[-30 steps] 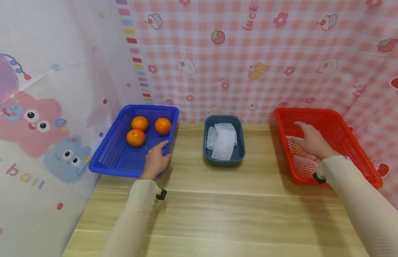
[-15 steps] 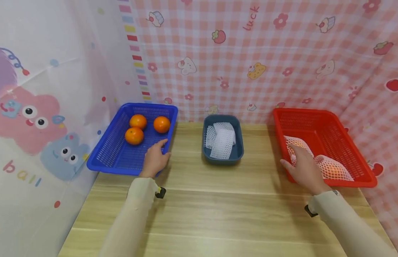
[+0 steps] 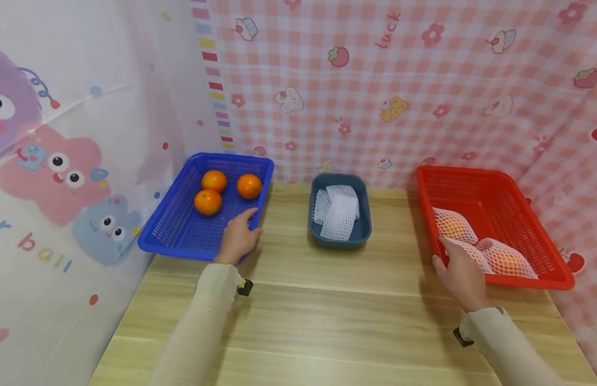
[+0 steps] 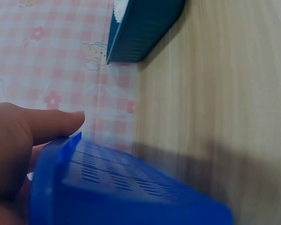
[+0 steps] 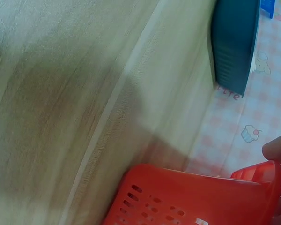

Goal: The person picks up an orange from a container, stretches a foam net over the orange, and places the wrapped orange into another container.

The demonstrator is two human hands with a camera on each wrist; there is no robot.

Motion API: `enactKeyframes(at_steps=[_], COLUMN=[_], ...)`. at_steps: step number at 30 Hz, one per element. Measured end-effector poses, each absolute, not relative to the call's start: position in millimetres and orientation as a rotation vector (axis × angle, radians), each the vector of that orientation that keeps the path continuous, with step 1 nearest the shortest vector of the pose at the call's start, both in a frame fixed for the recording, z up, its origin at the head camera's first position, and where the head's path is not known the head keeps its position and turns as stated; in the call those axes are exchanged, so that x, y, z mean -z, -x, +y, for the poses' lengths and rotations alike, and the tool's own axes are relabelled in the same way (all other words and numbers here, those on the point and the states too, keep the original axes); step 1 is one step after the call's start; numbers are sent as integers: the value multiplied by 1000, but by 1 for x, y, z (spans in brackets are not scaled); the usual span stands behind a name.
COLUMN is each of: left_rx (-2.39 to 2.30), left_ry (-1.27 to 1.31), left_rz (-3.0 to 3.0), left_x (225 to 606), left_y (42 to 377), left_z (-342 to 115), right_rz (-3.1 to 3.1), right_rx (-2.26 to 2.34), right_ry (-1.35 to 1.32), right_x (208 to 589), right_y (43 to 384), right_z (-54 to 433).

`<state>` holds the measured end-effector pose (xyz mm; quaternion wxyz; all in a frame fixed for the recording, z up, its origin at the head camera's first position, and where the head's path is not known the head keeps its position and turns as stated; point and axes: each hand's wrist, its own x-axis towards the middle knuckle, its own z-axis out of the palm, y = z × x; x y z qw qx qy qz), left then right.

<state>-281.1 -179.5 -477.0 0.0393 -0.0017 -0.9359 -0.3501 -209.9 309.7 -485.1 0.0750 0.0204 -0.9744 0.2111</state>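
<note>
My left hand (image 3: pixel 237 238) grips the right rim of a blue plastic basket (image 3: pixel 192 230), which holds three bare oranges (image 3: pixel 208 202). In the left wrist view, the thumb (image 4: pixel 56 124) lies along the top of that rim, other fingers mostly hidden behind it. At right, my right hand (image 3: pixel 463 281) holds the near left rim of a red basket (image 3: pixel 506 214), thumb outside and fingers over the inside. Inside the red basket lie oranges in white foam nets (image 3: pixel 508 260), partly covered by the right hand.
Between the baskets, a small dark teal bin (image 3: pixel 340 242) holds several white foam net sleeves (image 3: pixel 340 212). Everything stands on a wooden table (image 3: pixel 337 321). A pink checked cloth (image 3: pixel 356 80) hangs behind, and a white printed one (image 3: pixel 110 107) on the left.
My right hand has come back out of the red basket toward me and onto its rim, uncovering the netted oranges. The left hand stays at the blue rim.
</note>
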Motion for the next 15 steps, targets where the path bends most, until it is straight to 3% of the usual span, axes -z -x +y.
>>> enactKeyframes(at_steps=[9, 15], left_rx=[1058, 929], left_ry=[120, 18], left_rz=[-2926, -2891], left_x=[449, 425], left_y=[299, 323], left_z=[-206, -247], right_rz=[-2888, -2866], right_rx=[-620, -627], right_ry=[-60, -109], right_x=[489, 490], right_y=[209, 211], right_z=[314, 312])
